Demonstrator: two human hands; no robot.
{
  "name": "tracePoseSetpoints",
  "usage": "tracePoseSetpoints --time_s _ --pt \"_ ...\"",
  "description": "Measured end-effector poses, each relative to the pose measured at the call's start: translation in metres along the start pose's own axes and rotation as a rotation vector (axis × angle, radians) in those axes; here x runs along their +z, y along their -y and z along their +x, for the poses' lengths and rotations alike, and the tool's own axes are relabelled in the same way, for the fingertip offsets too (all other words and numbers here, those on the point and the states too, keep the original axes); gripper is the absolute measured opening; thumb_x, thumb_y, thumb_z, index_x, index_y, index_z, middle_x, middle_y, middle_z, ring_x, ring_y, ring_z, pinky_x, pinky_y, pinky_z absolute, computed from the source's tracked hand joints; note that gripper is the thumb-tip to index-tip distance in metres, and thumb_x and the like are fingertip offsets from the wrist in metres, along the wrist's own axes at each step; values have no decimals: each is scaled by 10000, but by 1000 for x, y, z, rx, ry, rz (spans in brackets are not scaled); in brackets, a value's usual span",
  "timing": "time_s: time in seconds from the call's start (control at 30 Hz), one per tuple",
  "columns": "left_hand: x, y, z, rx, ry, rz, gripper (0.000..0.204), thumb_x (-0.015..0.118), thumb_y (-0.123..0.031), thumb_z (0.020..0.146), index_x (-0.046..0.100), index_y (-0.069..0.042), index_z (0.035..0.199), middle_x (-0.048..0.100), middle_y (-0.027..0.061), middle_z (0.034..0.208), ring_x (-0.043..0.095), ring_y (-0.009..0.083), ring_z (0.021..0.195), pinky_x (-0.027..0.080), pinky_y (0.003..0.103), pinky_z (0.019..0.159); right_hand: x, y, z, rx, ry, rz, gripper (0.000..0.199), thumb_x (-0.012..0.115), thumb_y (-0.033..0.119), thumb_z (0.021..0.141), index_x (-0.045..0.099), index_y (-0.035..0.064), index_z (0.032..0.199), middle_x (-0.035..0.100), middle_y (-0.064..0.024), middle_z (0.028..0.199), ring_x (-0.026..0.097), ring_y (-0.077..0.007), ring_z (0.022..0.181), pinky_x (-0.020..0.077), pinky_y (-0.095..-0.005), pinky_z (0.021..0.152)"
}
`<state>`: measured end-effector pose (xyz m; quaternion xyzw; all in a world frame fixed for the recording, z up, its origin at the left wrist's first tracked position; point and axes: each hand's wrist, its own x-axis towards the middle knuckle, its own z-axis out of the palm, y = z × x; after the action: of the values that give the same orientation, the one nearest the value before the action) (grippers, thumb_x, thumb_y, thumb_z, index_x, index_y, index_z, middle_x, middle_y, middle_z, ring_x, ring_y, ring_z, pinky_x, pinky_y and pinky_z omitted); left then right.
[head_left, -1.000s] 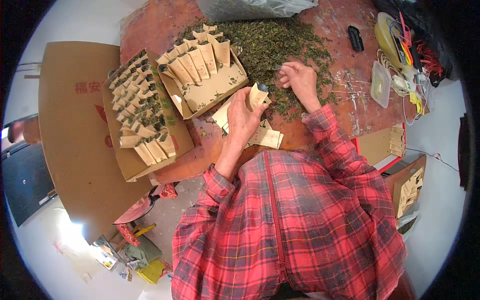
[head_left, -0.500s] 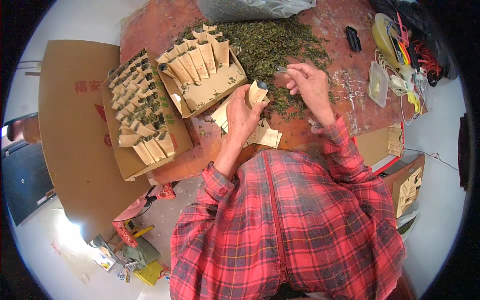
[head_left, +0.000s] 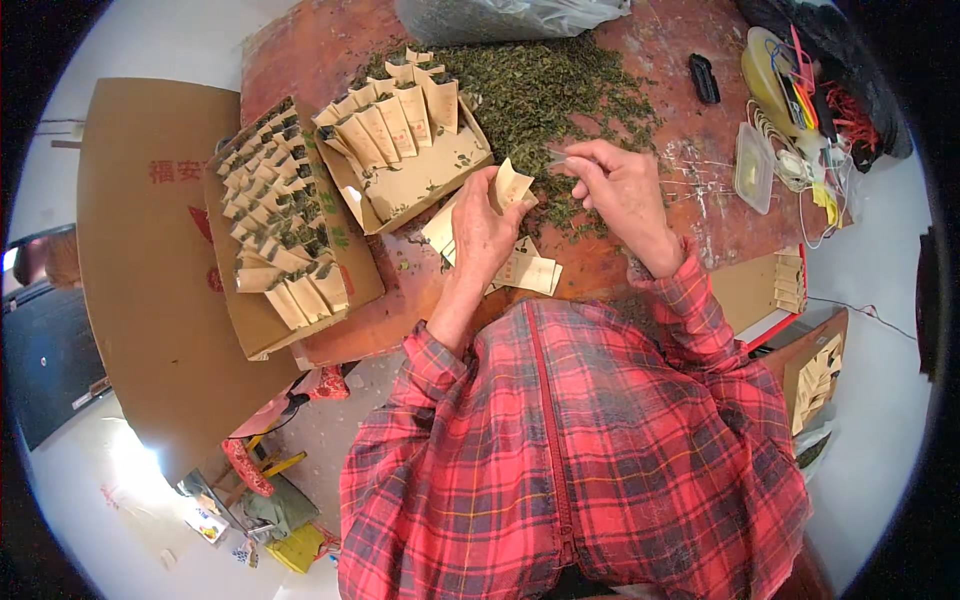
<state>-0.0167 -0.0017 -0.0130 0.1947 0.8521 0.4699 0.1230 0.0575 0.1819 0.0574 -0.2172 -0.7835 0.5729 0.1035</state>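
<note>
My left hand (head_left: 482,222) is closed around a small brown paper packet (head_left: 513,183), its mouth upward. My right hand (head_left: 622,190) is just to the right, thumb and forefinger pinching a small shiny, translucent scoop-like tool (head_left: 557,156); its full shape is hard to make out. Its tip lies over the heap of loose dark green dried leaves (head_left: 545,85), beyond the packet. Flat paper packets (head_left: 530,272) lie on the table below my left hand.
Left of my hands stand a shallow cardboard tray (head_left: 420,190) with upright filled packets and a larger carton (head_left: 362,270) full of them. A grey plastic bag (head_left: 510,20) sits at the far edge. A black case (head_left: 705,78) and a plastic container (head_left: 755,168) lie right.
My right hand has moved slightly nearer and down, the tool's tip dropping a little over the leaves. The packet in my left hand has tipped slightly, hiding its dark opening.
</note>
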Motion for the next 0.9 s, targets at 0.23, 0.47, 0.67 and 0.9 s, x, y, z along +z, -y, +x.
tracePoseSetpoints --time_s 0.23,0.47,0.67,0.9 --pt "1 1 1 -18 0 21 555 870 -135 762 594 -5 1226 671 185 1098 667 353 1015 529 421 897 4 0 1 -383 -31 -354 181 675 92 963 742 -6 1100 757 -130 818 718 -152 622 559 -287 547" --pt "2 1 1 15 15 28 517 861 -132 773 603 0 1201 671 185 1076 664 357 999 525 432 879 7 -3 5 -530 -17 -553 122 706 72 930 734 5 1029 754 -155 918 738 -297 723 582 -375 631" --pt "5 2 2 39 31 32 501 849 -114 776 603 5 1195 659 189 1081 647 371 1014 518 442 888 12 -3 1 -553 10 -588 119 708 49 915 704 8 1027 736 -180 937 718 -369 827 576 -423 672" --pt "3 -3 2 1 40 15 500 843 -104 773 603 9 1196 660 185 1086 645 367 1019 518 441 889 10 9 -7 -624 -6 -669 165 705 25 905 689 35 1069 673 -150 821 692 -349 734 547 -434 608"
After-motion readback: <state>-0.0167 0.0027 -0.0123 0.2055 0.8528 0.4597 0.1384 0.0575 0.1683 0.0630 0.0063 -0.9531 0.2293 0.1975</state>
